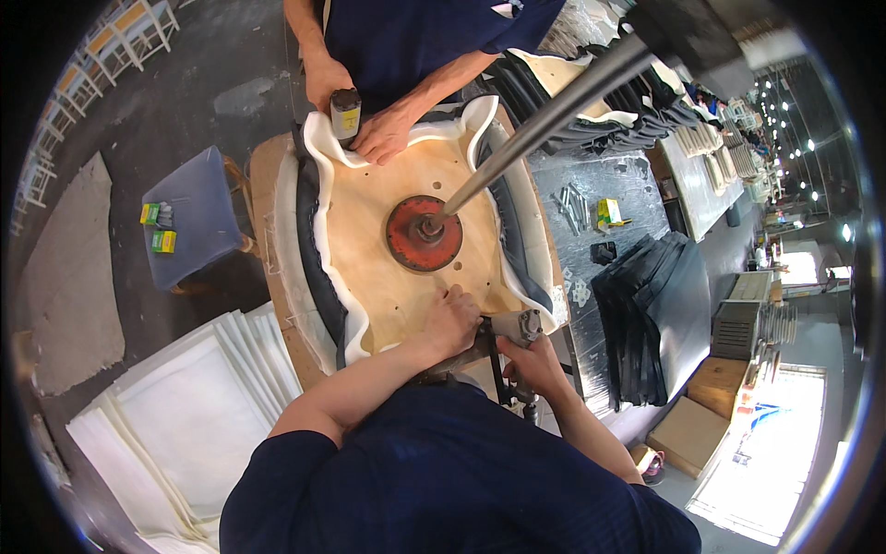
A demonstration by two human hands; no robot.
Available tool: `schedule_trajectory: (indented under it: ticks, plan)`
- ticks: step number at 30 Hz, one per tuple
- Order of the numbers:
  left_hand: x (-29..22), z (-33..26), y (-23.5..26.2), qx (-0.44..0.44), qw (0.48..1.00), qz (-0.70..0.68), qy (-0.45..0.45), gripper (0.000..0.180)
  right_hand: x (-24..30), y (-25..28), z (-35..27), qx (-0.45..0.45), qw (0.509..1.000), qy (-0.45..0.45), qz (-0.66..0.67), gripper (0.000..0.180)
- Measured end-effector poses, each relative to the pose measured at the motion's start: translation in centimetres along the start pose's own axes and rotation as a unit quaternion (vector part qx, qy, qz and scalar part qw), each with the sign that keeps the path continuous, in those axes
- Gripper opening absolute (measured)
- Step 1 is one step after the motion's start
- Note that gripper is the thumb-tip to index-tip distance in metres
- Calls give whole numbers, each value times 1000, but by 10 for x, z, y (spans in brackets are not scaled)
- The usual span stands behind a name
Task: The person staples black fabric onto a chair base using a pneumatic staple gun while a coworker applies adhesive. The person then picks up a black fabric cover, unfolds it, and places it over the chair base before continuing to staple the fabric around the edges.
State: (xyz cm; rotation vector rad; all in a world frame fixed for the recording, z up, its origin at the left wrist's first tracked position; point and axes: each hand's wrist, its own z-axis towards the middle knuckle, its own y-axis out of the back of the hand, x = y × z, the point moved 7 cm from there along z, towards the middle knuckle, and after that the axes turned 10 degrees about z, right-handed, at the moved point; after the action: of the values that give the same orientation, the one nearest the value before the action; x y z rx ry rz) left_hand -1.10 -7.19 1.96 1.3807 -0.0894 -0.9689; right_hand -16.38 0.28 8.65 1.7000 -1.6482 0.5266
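Observation:
A plywood seat board (388, 277) lies flat, wrapped at its edges in white foam (318, 231) and black covering (314, 268). A red round press pad (423, 234) on a metal rod (544, 120) bears on its middle. My left hand (450, 321) presses down at the board's near edge, fingers on the folded covering. My right hand (531, 362) grips a metal staple gun (510, 330) right beside it. Across the board, another person's hands (383, 129) hold a second tool (346, 113) and press the far edge.
A stack of white foam sheets (175, 415) lies at the lower left. A dark stool (189, 217) with small green boxes (159, 228) stands to the left. Black covers (651, 314) and small parts lie on the table (591, 185) at right. A cardboard box (688, 432) sits lower right.

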Motion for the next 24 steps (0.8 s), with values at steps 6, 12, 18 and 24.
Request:
schedule_trajectory:
  ticks: [6,12,18,24]
  plan:
    - [1,-2,4,-96,995,-18,2,7,6,-1,11,-17,998,-19,-57,37]
    - [2,-3,-7,-61,998,3,6,6,10,-1,20,-21,996,-31,-85,37]
    - [-2,0,-7,-62,998,15,13,7,8,2,26,-18,995,-21,-97,40]
    - [-4,4,-9,-12,999,43,23,11,17,3,32,-19,990,-5,-143,45]
